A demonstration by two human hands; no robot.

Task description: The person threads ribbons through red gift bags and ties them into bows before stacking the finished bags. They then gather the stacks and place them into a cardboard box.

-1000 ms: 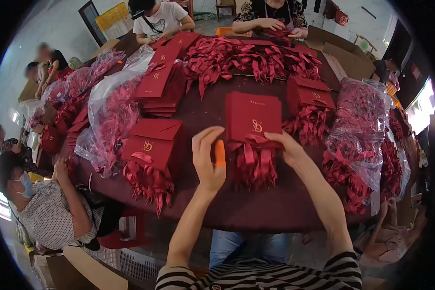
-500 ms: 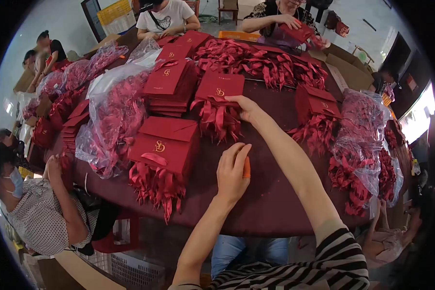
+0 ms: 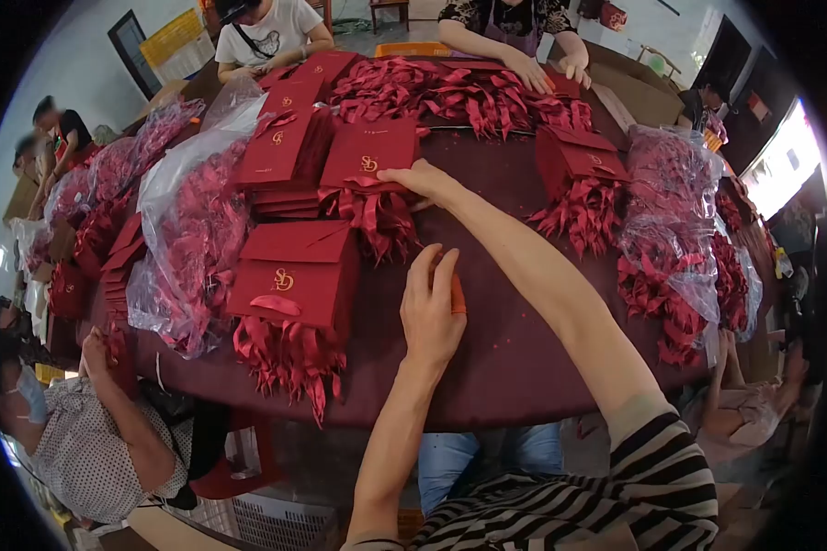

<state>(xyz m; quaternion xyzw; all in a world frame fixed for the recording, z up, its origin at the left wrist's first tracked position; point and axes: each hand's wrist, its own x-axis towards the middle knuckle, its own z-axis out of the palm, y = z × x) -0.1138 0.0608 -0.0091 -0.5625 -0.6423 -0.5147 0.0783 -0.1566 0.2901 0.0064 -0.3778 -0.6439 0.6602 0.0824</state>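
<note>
My right hand [image 3: 419, 182] pinches the lower right edge of a red gift bag [image 3: 368, 151] with a gold monogram, which lies on top of a pile; red ribbons [image 3: 381, 220] hang below it. My left hand [image 3: 432, 308] hovers over the dark red tablecloth [image 3: 496, 367], fingers slightly apart and holding nothing. An orange cover [image 3: 458, 296] sits on one of its digits. To its left is a stack of red gift bags [image 3: 289, 266] with ribbon handles trailing toward me. Another stack of red bags [image 3: 280, 151] lies just left of the bag at my right hand.
Plastic-wrapped ribbon bundles [image 3: 193, 239] lie at the left, with another wrapped bundle [image 3: 673, 220] at the right. A smaller bag stack [image 3: 581, 161] stands right of my right arm. Loose ribbons [image 3: 432, 92] cover the far side. Several people sit around the table.
The view has shifted, moving the table's contents left and up. My right hand stays at the same bag. The person across at the right has lowered their hands from a raised red bag to the table.
</note>
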